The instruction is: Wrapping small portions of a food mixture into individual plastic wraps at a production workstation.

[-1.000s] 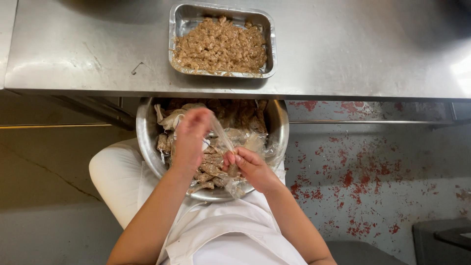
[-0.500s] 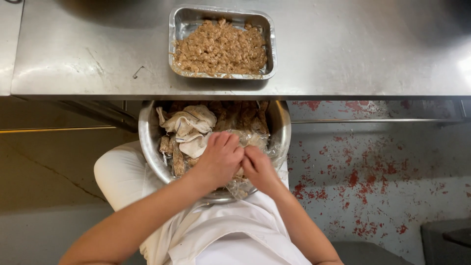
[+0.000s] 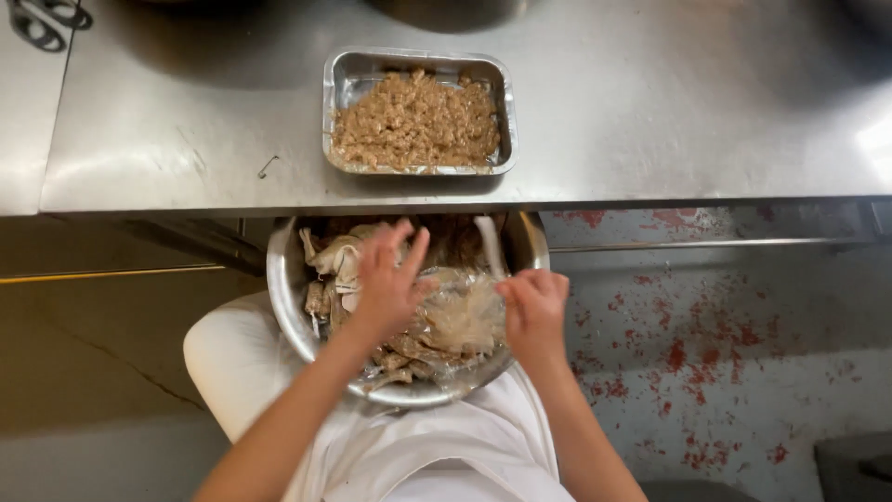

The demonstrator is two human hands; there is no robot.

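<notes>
Hands both down in bowl (image 3: 288, 307), bowl on lap under front edge of surface (image 3: 650, 102).

Left hand (image 3: 388, 284) over bowl's middle-left, fingers spread and lifted, tips toward surface; palm resting on or just above pale strips (image 3: 336, 260). Not closed on anything visible; whether underside pinches film, cannot tell.

Right hand (image 3: 534, 307) at bowl's right side, fingers curled inward to the left, pinching edge of film (image 3: 465, 316). Grip itself partly hidden by knuckles, so firm clamp or light pinch, cannot tell.

Hands apart, not touching. Film between them, nearer right hand, touching it; left hand just beside film's left edge.

Film: clear, crumpled, bunched over brownish pieces in bowl's right half. No clean long axis; bunch spread roughly left to right across the gap between hands. Pale strips heaped in bowl's left and far part, mostly under and beyond left hand, lying roughly toward surface.

Tray (image 3: 418, 65) well apart from both hands, straight ahead on surface, beyond bowl's far rim and higher. Long axis left to right. Filled with brown crumbly mix. Centred roughly between the hands; neither clearly nearer.

Bowl's far rim tucked beneath surface edge. White cloth (image 3: 437, 446) across lap under bowl. Red-speckled floor (image 3: 725, 353) to the right.
</notes>
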